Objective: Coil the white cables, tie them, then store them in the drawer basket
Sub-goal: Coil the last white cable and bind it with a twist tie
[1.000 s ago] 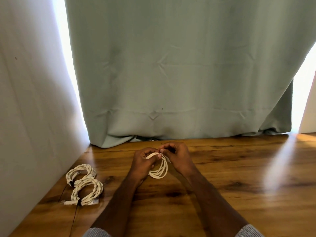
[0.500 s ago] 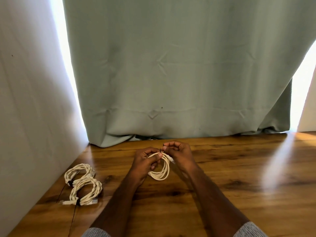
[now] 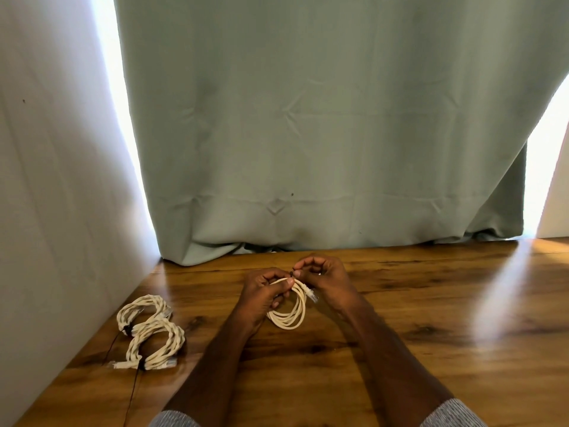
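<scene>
The coiled white cable (image 3: 291, 306) is gripped at its top by the left hand (image 3: 261, 295), above the wooden table (image 3: 400, 349). A small dark tie is pinched beside it by the right hand (image 3: 323, 277).

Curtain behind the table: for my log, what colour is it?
Plain pale grey-green curtain; head view.

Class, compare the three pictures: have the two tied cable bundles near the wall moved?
No. The tied cable bundles lie in the same spot on the wooden table, beside the wall.
</scene>
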A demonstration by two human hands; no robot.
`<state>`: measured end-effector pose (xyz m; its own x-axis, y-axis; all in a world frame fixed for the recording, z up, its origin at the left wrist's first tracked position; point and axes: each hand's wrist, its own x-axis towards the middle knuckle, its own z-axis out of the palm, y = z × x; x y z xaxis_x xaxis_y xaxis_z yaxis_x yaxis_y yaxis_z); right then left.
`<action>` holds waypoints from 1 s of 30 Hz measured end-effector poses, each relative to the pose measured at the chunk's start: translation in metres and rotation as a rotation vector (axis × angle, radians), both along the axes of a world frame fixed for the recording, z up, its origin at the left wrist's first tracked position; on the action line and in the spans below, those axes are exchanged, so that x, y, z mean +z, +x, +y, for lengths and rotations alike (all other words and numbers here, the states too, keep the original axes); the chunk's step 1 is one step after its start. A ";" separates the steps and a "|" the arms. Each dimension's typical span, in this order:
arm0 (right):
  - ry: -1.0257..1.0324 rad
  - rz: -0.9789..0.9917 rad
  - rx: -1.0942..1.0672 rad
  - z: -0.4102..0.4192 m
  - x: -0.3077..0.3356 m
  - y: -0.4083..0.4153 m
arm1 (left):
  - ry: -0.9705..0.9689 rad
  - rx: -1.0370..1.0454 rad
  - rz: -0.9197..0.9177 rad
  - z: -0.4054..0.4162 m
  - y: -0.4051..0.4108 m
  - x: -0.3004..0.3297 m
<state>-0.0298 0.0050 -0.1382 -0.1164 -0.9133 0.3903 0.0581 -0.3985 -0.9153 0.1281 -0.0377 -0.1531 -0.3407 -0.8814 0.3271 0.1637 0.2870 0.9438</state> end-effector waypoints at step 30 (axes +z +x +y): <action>0.015 0.161 -0.018 0.000 -0.003 -0.002 | 0.113 -0.025 -0.006 0.012 0.001 0.014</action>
